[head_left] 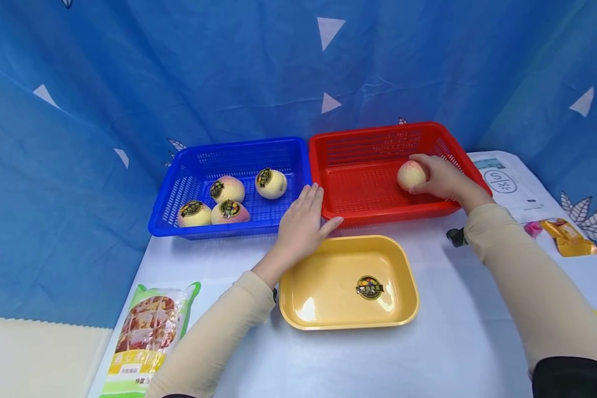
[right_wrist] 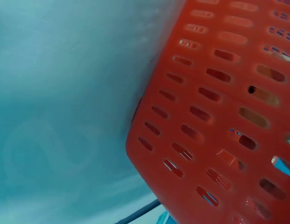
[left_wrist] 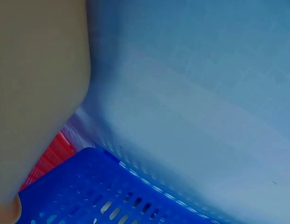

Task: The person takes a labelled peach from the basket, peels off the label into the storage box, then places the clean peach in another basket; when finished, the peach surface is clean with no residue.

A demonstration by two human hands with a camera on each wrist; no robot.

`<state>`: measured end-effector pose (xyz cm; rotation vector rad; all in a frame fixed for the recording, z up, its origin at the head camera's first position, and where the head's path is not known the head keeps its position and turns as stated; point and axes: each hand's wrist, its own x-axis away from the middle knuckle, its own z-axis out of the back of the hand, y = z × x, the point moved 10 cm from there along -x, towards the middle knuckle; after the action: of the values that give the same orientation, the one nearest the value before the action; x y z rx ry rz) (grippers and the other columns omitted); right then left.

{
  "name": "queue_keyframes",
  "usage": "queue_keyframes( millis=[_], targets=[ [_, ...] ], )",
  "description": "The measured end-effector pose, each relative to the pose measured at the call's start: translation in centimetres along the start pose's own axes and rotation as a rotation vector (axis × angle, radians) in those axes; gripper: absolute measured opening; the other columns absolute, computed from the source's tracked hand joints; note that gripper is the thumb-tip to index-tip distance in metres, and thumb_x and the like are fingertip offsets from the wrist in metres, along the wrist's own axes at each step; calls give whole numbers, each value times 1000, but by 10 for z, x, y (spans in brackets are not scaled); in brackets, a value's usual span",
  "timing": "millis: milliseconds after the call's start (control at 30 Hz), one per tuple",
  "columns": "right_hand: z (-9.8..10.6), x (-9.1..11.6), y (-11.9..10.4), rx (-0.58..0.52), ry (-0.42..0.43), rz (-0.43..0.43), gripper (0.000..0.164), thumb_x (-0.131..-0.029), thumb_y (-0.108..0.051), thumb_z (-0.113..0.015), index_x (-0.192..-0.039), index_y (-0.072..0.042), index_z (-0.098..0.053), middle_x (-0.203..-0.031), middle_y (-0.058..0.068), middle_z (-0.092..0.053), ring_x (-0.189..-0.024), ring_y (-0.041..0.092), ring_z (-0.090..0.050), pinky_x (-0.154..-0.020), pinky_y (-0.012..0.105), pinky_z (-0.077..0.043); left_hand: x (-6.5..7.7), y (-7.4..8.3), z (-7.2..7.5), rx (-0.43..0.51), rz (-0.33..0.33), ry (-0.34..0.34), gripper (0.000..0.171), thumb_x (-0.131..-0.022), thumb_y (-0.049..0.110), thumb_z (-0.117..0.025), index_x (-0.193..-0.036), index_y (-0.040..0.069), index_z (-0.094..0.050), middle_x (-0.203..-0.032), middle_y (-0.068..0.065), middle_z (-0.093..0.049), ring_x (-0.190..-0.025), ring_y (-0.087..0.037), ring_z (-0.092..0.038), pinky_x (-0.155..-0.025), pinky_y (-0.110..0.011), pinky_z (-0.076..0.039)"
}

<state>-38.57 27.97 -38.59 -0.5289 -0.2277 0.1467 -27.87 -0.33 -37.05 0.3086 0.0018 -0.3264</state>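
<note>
My right hand [head_left: 443, 176] reaches over the right wall of the red basket [head_left: 358, 193] and holds a pale peach [head_left: 410, 176] between thumb and fingers, inside the basket. No sticker shows on this peach. My left hand [head_left: 300, 221], fingers straight and thumb spread, lies at the near rims where the blue basket [head_left: 258, 228] and the red one meet. Several peaches with dark round stickers, among them a peach [head_left: 271, 183] on the right, lie in the blue basket. In the left wrist view, the blue basket's slotted wall [left_wrist: 107, 186] shows; the right wrist view shows the red basket's wall [right_wrist: 205, 112].
In front of the baskets stands a yellow tray [head_left: 323, 271] with a round sticker [head_left: 370, 287] on its floor. A food bag [head_left: 146, 337] lies front left. To the right are a white package [head_left: 512, 188] and an orange wrapper [head_left: 569, 237]. A blue curtain [head_left: 258, 66] hangs behind.
</note>
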Motion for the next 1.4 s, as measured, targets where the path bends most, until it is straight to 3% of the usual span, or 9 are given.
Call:
queue_keyframes(
  millis=[300,533,1000,1200,1400],
  targets=[
    [-7,-2,8,-22,-37,-30,97,-81,-16,-81,-159,-14,-23,-152,26,-34,-134,49,-32,-101,68,-44,-1,0,-1,-4,-4,3,85,-97,62,-44,-158,8,-22,-167,-7,-20,-156,-23,-13,-126,-41,-20],
    [3,-5,9,26,24,-30,92,-83,-15,-79,-157,-6,-25,-152,29,-30,-136,50,-28,-102,69,-41,-1,-1,0,4,0,1,84,-97,62,-44,-158,8,-22,-167,-7,-19,-156,-22,-12,-127,-39,-16],
    [9,4,18,-54,39,-111,100,-81,-26,-82,-159,-11,-20,-159,26,-23,-140,52,-25,-96,66,-48,-1,-1,1,47,5,4,83,-97,59,-48,-158,7,-24,-167,-7,-20,-156,-22,-13,-127,-39,-16],
    [14,5,2,-9,65,-61,94,-84,-30,-79,-159,-14,-23,-160,25,-23,-143,52,-21,-95,68,-47,2,-3,6,122,0,25,79,-98,53,-53,-157,8,-26,-167,-6,-21,-156,-21,-14,-126,-42,-19],
    [19,8,-32,67,128,43,87,-87,-31,-76,-157,-15,-28,-158,24,-28,-146,50,-18,-96,70,-45,20,-15,25,194,23,60,80,-97,50,-57,-158,10,-25,-167,-5,-19,-156,-21,-10,-126,-43,-18]
  ],
)
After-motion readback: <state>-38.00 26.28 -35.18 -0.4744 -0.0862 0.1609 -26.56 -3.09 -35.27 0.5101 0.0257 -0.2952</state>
